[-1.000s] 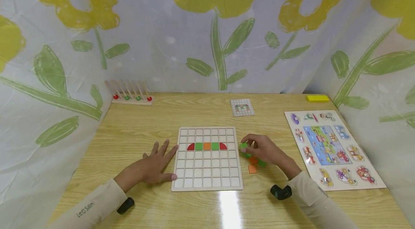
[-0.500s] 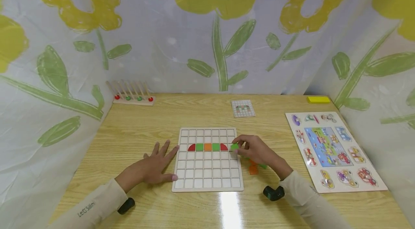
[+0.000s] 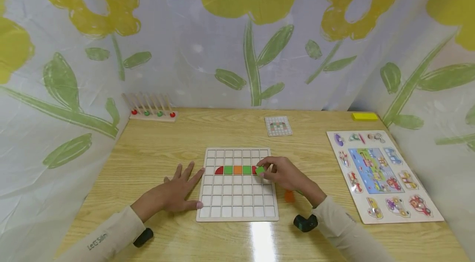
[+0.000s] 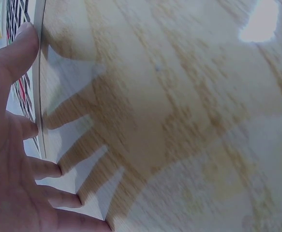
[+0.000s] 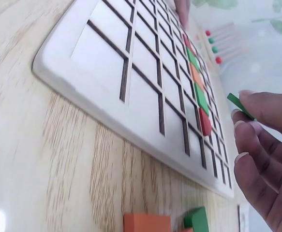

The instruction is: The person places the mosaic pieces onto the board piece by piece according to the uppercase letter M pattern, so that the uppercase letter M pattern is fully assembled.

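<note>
The right hand (image 3: 283, 172) pinches a green square tile (image 3: 260, 170) between thumb and fingers, over the right end of the coloured row. In the right wrist view the green tile (image 5: 240, 106) is seen edge-on, above the board. The white gridded board (image 3: 237, 211) bears a row: a red quarter-round piece (image 3: 219, 170), a green square (image 3: 228, 170), an orange square (image 3: 237, 170), another green square (image 3: 246, 170) and a partly hidden red piece. Fingers spread, the left hand (image 3: 177, 192) touches the board's left edge with thumb and index finger.
Orange tiles (image 3: 289, 196) lie right of the board, partly under the right arm, with a green piece (image 5: 197, 220) beside them. Behind stands a small patterned card (image 3: 278, 126). A peg rack (image 3: 154, 116) is back left; a picture puzzle (image 3: 384, 212) and yellow block (image 3: 364, 117) are right.
The right hand has moved left from the loose tiles to above the board, carrying the green tile. The left hand has stayed at the board's left edge.
</note>
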`<action>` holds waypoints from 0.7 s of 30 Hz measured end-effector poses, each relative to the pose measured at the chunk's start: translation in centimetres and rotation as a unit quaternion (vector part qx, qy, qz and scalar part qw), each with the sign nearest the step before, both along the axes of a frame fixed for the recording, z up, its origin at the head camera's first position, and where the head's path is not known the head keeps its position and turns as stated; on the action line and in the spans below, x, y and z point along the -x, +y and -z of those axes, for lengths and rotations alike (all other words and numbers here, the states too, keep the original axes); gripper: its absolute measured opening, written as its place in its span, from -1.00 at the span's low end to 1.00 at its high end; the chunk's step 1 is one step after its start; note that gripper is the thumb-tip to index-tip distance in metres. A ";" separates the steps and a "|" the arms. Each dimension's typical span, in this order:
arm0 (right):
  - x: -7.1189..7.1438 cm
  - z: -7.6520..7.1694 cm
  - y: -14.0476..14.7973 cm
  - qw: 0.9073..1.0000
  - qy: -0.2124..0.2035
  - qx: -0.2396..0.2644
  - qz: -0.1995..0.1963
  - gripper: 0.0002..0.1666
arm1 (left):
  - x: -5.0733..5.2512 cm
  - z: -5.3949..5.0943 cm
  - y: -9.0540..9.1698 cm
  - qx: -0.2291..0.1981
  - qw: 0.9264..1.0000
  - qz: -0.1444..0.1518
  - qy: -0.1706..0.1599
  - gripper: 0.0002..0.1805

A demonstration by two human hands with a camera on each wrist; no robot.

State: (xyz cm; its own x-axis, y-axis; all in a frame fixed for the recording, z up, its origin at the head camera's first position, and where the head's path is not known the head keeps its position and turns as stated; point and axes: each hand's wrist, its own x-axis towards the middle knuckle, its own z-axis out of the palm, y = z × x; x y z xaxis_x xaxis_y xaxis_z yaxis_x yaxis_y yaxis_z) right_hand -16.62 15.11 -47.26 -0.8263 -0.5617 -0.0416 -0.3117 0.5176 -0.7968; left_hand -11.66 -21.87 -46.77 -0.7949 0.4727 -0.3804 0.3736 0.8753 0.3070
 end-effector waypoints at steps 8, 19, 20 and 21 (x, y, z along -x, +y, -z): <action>0.1 -0.3 -1.1 1.000 -0.004 0.003 -0.003 -0.71 | 0.1 0.0 0.0 0.000 1.000 -0.004 -0.009 0.12; 0.0 0.1 -2.2 1.000 -0.017 0.006 0.005 -0.67 | 0.0 0.0 0.0 0.005 1.000 0.001 0.002 0.13; 0.0 0.0 -2.3 1.000 -0.017 0.007 0.004 -0.68 | 0.0 0.0 0.0 0.004 1.000 0.002 0.002 0.13; -0.1 0.0 -2.5 1.000 -0.015 0.008 0.003 -0.68 | 0.0 -0.1 0.0 0.003 1.000 0.003 0.003 0.13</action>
State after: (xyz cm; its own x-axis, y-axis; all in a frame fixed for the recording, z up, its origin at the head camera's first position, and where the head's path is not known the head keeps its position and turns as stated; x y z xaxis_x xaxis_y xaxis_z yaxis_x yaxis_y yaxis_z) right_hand -16.56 12.64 -47.29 -0.8279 -0.5580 -0.0570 -0.2847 0.5056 -0.8144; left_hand -11.64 -21.83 -46.70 -0.7943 0.4752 -0.3785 0.3804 0.8748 0.3000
